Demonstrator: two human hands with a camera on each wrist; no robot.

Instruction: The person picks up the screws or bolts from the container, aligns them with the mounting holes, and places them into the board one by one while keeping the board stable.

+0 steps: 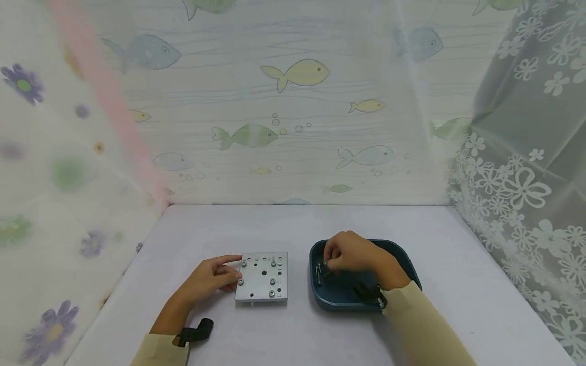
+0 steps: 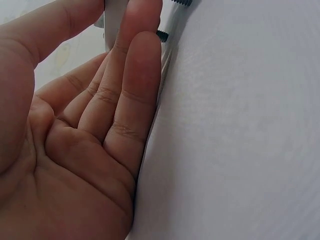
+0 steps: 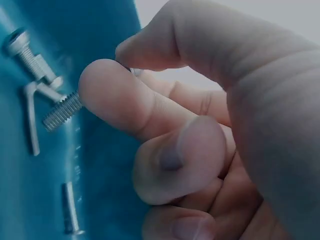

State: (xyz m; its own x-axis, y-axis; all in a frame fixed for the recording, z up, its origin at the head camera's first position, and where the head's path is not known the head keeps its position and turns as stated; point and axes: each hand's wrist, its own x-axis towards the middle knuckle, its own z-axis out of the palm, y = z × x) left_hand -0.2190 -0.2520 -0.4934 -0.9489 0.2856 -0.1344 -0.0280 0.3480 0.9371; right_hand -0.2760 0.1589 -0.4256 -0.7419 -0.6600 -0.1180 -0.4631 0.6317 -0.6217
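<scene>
A silver metal plate (image 1: 257, 284), drilled with holes and fitted with several socket-head screws (image 1: 272, 281), lies left of centre. My left hand (image 1: 212, 277) grips its left edge, thumb by the top face and fingers along the side. In the left wrist view, threaded screw ends (image 2: 162, 36) stick out below the plate (image 2: 115, 22), beside the fingers. My right hand (image 1: 350, 252) reaches into a dark blue tray (image 1: 354, 307). Thumb and index finger pinch a screw (image 3: 62, 112); its thread shows past the fingertip, while its head is hidden.
Several loose screws (image 3: 32, 62) lie on the tray floor beside the right fingers, one screw (image 3: 71, 207) apart from the others. The white table (image 1: 229, 229) meets a fish-print curtain (image 1: 293, 168) at the back. A flowered sheer curtain (image 1: 522, 213) hangs on the right.
</scene>
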